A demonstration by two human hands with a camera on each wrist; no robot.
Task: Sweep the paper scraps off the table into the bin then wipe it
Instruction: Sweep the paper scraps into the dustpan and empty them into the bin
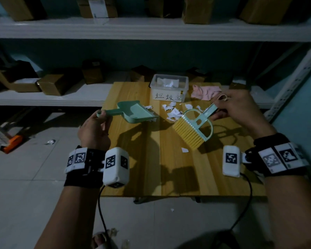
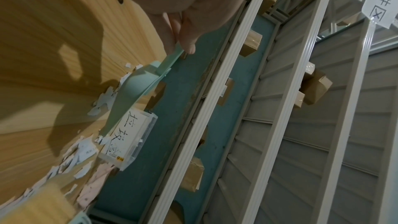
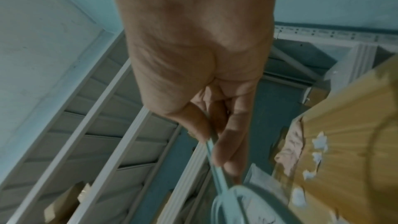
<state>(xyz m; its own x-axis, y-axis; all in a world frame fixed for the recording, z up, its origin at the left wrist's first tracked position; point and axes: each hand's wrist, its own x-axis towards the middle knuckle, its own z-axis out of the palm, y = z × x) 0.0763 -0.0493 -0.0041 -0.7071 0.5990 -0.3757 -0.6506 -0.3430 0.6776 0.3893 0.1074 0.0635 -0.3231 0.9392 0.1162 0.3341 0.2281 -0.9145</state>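
White paper scraps (image 1: 173, 112) lie in a loose cluster at the centre of the head view, on the far half of the wooden worktop (image 1: 183, 169), with one stray scrap (image 1: 184, 150) lower down near the middle. Left of the cluster, a mint-green dustpan (image 1: 136, 112) is tilted with its lip toward the scraps; the left hand (image 1: 94, 131) grips the end of its handle, fingers curled round it. Right of the cluster, a hand brush (image 1: 193, 129) with yellow bristles and a mint-green frame hangs above the worktop, bristles pointing toward the lower left of the frame; the right hand (image 1: 241, 108) pinches its handle between thumb and fingers. Behind the scraps, at the worktop's far edge, stands a clear plastic bin (image 1: 169, 88) with a handwritten label and white paper inside. Just right of the bin lies a crumpled pink cloth (image 1: 205, 92). Behind the worktop run white shelves (image 1: 115, 27) carrying cardboard boxes (image 1: 50, 83).
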